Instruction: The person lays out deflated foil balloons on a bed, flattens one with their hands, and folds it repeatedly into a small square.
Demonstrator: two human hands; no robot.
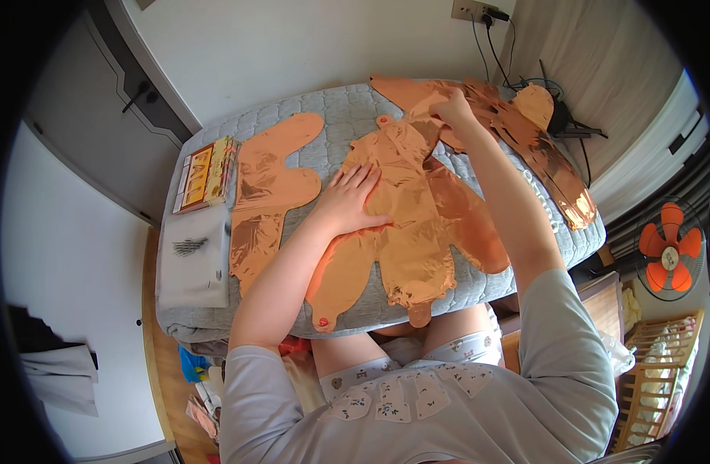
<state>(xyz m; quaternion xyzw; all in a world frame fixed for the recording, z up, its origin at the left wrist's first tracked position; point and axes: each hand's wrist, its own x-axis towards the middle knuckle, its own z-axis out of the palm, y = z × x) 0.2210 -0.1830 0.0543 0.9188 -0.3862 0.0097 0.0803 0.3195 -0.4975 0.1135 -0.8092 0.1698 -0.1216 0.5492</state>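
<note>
Flat, uninflated copper-coloured foil balloons lie over a grey quilted mattress (343, 100). My left hand (355, 197) rests with fingers spread on the upper left of the middle foil balloon (409, 209), pressing it flat. Toward the far side, my right hand (453, 112) is closed at the edge of crumpled foil (417, 104), its fingertips partly hidden. On the left lies a letter-shaped foil balloon (274, 182), lobed and wrinkled. Rounded foil lobes spread out on both sides of the middle balloon, and a shiny foil strip (552, 170) runs along the right side.
At the mattress's left edge sit a colourful printed packet (208, 174) and a clear plastic bag (192, 263) with dark marks. Black cables (490, 46) hang from a wall socket to a black device (563, 116). An orange-bladed fan (670, 251) stands at the right, above a wooden rack (664, 371).
</note>
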